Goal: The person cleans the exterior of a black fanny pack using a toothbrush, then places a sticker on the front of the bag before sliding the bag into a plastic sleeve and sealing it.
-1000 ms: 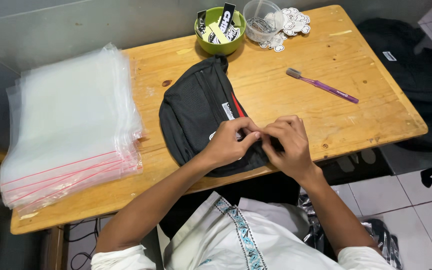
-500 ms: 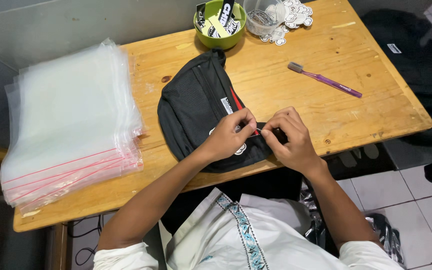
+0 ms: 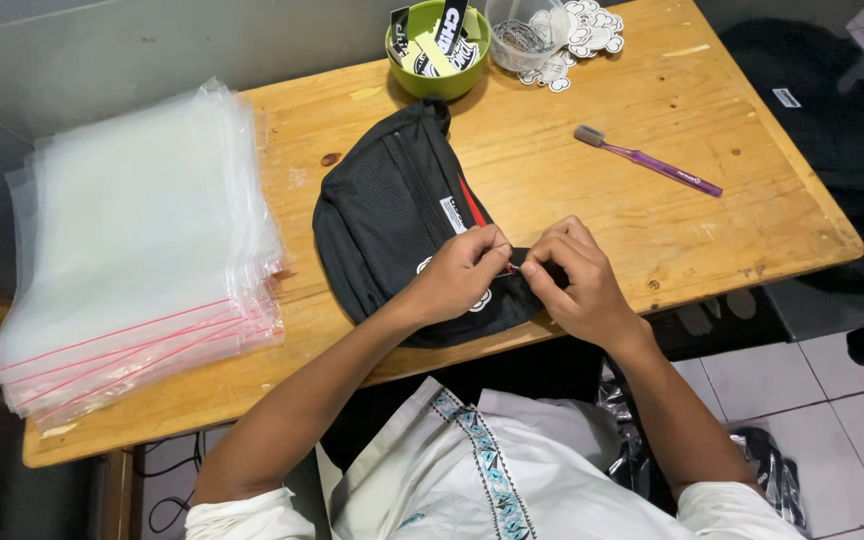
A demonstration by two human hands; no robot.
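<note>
While the black waist bag is lying flat on the wooden surface near its front edge, the left hand and right hand are both pinching a small fitting at its end, attachment apparently unfinished, bag not yet sleeved in the clear bags.

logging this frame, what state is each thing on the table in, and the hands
black bag: lying flat, near end pinched by both hands
left hand: fingertips pinched at the bag
right hand: fingertips pinched at the bag
plastic bags: stacked flat
toothbrush: lying loose
green bowl: holds stickers
clear cup: upright
</note>
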